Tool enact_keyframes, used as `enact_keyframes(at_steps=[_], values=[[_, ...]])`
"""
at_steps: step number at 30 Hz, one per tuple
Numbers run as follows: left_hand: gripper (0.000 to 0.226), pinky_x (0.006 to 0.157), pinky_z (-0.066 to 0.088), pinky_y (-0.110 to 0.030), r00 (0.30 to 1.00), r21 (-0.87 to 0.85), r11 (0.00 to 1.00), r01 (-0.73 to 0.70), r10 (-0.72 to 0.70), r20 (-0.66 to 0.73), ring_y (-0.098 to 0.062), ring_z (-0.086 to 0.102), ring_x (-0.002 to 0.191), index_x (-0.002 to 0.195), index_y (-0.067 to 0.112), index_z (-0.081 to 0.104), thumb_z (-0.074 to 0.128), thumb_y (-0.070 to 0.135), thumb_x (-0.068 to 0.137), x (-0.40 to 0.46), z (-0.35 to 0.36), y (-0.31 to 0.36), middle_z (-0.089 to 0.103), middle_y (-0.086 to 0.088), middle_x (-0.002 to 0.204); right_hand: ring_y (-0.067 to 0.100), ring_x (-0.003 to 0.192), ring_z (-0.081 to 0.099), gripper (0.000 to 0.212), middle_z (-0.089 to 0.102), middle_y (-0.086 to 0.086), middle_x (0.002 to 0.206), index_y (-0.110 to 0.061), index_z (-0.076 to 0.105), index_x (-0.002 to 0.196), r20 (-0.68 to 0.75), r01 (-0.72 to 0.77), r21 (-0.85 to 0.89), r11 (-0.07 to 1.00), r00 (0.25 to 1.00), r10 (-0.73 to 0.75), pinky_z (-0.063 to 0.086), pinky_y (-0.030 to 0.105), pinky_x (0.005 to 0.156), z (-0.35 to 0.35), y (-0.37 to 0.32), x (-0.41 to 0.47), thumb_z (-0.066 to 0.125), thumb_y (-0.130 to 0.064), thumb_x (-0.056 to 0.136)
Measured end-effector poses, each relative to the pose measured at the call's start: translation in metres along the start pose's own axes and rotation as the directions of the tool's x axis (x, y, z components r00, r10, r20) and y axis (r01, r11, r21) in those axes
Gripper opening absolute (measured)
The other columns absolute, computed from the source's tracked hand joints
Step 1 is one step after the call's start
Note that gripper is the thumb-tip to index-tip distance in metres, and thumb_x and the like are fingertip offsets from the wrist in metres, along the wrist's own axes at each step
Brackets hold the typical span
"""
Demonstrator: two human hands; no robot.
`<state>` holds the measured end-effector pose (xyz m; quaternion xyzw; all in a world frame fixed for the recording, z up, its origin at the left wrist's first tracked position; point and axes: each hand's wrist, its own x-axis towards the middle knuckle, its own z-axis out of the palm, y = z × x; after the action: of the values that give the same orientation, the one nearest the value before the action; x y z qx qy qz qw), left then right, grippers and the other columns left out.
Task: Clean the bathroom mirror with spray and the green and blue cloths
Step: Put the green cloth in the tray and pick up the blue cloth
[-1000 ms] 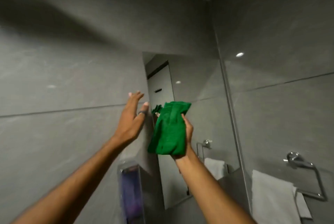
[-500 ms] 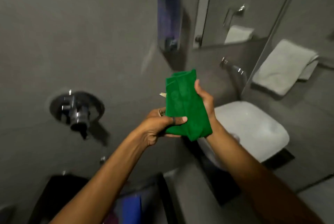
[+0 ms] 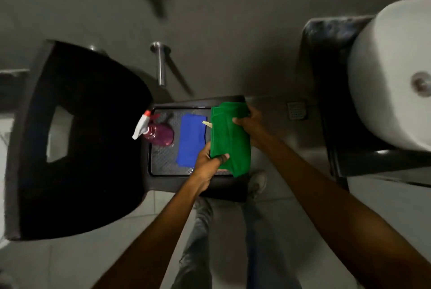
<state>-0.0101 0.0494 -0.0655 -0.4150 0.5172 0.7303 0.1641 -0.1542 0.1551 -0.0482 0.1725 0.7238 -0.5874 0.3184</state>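
Nearest the camera, two bare forearms reach forward above the person's legs and a tiled floor (image 3: 70,260). The left hand (image 3: 207,167) pinches the lower left corner of the folded green cloth (image 3: 229,139), thumb on top of the fabric. The right hand (image 3: 250,125) grips the cloth's upper right edge, fingers curled over it. The cloth hangs between both hands, over the right side of a dark tray (image 3: 163,160). Just left of the cloth, the folded blue cloth (image 3: 191,139) lies flat in the tray. Farther left in the tray stands the spray bottle (image 3: 156,132), pink liquid inside, white trigger head pointing left. A white basin (image 3: 387,74) sits far right.
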Motion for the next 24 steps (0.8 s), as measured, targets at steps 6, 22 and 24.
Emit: enact_keyframes(at_steps=[6,22,24], values=[[0.041,0.078,0.064,-0.042,0.993,0.119,0.986,0.118,-0.117,-0.022,-0.030,0.071,0.104,0.136,0.004,0.059,0.067,0.004,0.096,0.084,-0.021,-0.061,0.071,-0.016,0.126,0.022,0.096,0.068,0.052,0.071,0.019,0.117,-0.003,0.062,0.131,-0.060,0.000,-0.201,0.980,0.998,-0.012,0.058,0.023,0.074,0.030,0.078,0.076,0.062,0.013,0.082],[0.072,0.101,0.051,-0.044,0.869,0.586,0.749,0.308,0.028,-0.493,-0.042,0.062,0.124,0.139,0.003,0.048,0.080,0.037,0.084,0.110,-0.073,-0.052,0.062,-0.023,0.138,0.021,0.133,0.058,0.060,0.060,0.009,0.144,-0.009,0.052,0.146,-0.008,0.160,-0.412,0.897,0.984,-0.179,0.045,0.033,0.114,0.037,0.089,0.052,0.066,-0.002,0.088],[0.052,0.092,0.054,-0.035,0.909,0.471,0.830,0.298,-0.095,-0.406,-0.035,0.070,0.113,0.126,0.002,0.064,0.078,0.030,0.085,0.114,-0.077,-0.047,0.072,-0.020,0.128,0.022,0.133,0.058,0.056,0.060,0.014,0.143,-0.002,0.052,0.143,0.008,0.121,-0.316,0.941,0.992,-0.124,0.048,0.028,0.110,0.037,0.092,0.045,0.065,0.004,0.090]])
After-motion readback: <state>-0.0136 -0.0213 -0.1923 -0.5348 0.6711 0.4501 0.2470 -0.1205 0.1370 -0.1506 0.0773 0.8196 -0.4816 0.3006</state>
